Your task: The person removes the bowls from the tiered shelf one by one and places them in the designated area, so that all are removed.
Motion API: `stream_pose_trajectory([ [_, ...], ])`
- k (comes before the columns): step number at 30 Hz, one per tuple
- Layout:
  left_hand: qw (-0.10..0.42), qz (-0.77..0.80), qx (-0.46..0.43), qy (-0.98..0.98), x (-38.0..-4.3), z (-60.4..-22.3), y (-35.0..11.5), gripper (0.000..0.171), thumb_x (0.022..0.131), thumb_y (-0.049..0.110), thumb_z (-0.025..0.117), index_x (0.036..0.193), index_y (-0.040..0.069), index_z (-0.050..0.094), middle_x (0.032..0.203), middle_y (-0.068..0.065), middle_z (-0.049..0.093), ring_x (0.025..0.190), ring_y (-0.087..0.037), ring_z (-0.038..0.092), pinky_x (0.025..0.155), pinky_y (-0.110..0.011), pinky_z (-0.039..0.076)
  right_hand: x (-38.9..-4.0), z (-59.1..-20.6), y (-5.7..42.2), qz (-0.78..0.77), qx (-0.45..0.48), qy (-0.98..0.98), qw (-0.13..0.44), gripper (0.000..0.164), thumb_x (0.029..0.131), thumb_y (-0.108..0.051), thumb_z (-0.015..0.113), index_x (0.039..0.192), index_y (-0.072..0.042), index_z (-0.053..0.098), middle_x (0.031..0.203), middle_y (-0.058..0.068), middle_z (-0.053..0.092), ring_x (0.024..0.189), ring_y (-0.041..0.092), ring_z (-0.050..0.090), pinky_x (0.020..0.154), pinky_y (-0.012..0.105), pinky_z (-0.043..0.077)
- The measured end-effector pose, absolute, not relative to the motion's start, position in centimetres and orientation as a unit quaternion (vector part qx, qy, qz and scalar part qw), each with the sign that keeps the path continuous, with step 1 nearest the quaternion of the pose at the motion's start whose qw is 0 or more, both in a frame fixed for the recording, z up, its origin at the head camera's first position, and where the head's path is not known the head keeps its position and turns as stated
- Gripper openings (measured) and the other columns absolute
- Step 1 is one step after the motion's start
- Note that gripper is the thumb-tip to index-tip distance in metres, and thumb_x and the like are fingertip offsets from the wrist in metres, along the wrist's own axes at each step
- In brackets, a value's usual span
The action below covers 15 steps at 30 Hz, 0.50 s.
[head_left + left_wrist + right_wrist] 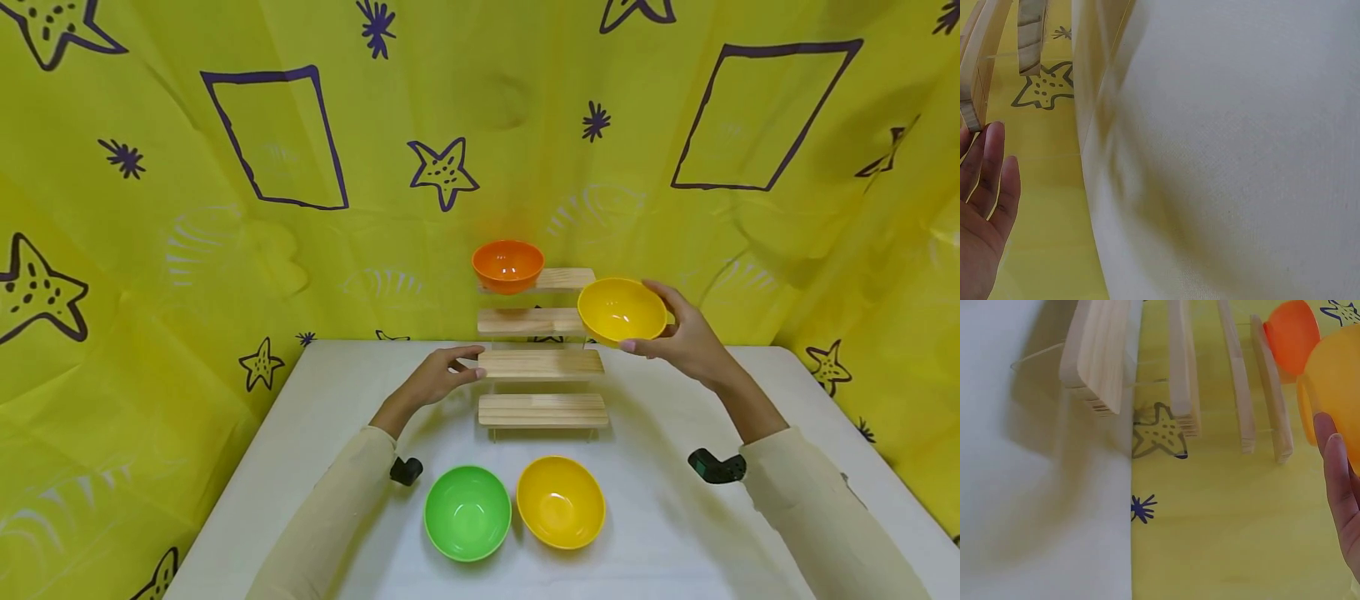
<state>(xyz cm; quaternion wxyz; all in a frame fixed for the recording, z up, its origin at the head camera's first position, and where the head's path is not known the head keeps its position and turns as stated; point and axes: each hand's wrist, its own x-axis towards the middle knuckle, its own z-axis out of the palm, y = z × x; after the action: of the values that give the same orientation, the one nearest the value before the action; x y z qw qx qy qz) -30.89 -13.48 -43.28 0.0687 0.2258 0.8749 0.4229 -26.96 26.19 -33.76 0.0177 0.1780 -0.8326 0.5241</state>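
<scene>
My right hand grips a yellow bowl by its right side, thumb at the front near the rim. The bowl is tilted toward me beside the upper right of a stepped wooden shelf. In the right wrist view, the held bowl overlaps part of an orange bowl. On the left of the top step sits that orange bowl. My left hand pinches the left end of the second step from the bottom; in the left wrist view its fingertips meet the plank end.
A green bowl and another yellow bowl stand side by side on the white table in front of the shelf. Behind hangs a yellow sheet with dark stars. Thin clear supports hold the planks.
</scene>
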Motion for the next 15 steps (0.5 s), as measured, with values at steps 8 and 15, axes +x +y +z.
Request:
stream_pose_trajectory([
  [8, 0.07, 0.423, 0.224, 0.875, -30.8, -43.1, -13.4, 0.053, 0.098, 0.035, 0.066, 0.147, 0.018, 0.054, 0.143, -0.005, 0.06, 0.113, -0.027, 0.064, 0.084, -0.035, 0.055, -25.2, -34.4, 26.6, 0.507, 0.19, -0.841, 0.02, 0.096, 0.087, -0.007, 0.077, 0.16, -0.005, 0.015, 0.157, 0.025, 0.026, 0.097, 0.002, 0.063, 0.076, 0.022, 0.058],
  [15, 0.069, 0.421, 0.223, 0.877, -30.7, -43.1, -13.4, 0.053, 0.098, 0.035, 0.066, 0.147, 0.018, 0.054, 0.143, -0.006, 0.06, 0.114, -0.027, 0.064, 0.086, -0.037, 0.055, -24.1, -35.1, 27.2, 0.497, 0.187, -0.847, 0.015, 0.098, 0.086, -0.007, 0.079, 0.161, -0.007, 0.016, 0.154, 0.026, 0.03, 0.096, 0.004, 0.064, 0.076, 0.022, 0.058],
])
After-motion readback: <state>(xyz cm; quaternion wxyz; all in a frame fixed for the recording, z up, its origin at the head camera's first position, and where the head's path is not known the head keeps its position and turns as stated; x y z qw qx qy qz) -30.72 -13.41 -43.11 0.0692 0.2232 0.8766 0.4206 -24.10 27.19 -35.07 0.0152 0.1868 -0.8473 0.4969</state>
